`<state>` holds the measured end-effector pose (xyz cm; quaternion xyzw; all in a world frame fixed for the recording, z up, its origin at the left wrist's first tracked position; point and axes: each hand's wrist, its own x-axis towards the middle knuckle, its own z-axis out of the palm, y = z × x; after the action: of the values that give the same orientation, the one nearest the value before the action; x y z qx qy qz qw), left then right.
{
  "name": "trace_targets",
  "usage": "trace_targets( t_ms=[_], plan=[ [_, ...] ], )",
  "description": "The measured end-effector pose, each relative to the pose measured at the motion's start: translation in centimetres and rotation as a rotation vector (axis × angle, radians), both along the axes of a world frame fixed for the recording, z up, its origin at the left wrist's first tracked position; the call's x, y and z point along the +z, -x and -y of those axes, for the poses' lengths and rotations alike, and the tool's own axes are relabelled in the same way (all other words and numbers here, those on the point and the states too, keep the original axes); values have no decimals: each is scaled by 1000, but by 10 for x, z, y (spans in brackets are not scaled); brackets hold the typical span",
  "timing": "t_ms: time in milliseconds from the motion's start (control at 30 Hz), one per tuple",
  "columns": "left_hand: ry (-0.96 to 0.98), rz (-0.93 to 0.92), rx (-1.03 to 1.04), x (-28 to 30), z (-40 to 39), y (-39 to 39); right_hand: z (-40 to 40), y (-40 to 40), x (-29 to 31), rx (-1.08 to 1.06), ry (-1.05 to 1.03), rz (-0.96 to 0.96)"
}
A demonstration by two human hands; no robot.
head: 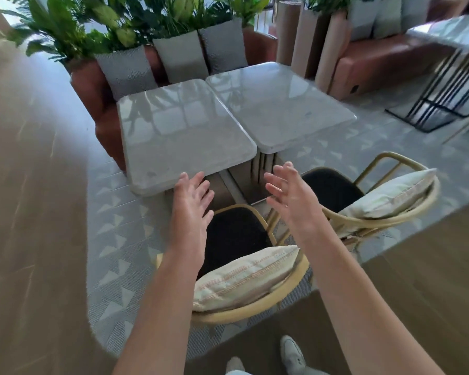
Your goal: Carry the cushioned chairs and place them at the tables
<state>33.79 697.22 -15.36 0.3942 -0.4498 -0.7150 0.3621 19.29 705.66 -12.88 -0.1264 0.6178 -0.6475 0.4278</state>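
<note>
The left forearm hid part of the near chair (255,307) at lower centre; the second chair (406,212) stood centre right. Two chairs, each with one pale cushion, faced two grey tables (184,136) pushed together mid-frame. Left hand (192,196) and right hand (290,190) hovered above the chairs, fingers spread, grasping nothing. Three grey pillows (179,56) lined the upper-frame sofa (92,87).

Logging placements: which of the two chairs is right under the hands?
The near chair, at the left table. Both open hands, left and right, hover above its black seat; the other chair stands off to the right.
</note>
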Motion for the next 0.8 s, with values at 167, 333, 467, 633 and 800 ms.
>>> trace_targets(
  t_ms=[167, 333, 467, 633, 800],
  plan=[
    [-25, -30, -169, 1, -7, 26, -32, -1, -1, -161, -6, -66],
    [20, -16, -319, 8, -37, 50, -82, 12, 2, -300, 0, -162],
    [36, -5, -352, 9, -59, 54, -117, 17, 3, -371, -11, -203],
    [49, 24, -310, 9, -84, 45, -144, 11, -2, -331, -9, -222],
    [56, 97, -219, 5, -111, 15, -153, -15, -28, -167, -9, -186]
  ],
)
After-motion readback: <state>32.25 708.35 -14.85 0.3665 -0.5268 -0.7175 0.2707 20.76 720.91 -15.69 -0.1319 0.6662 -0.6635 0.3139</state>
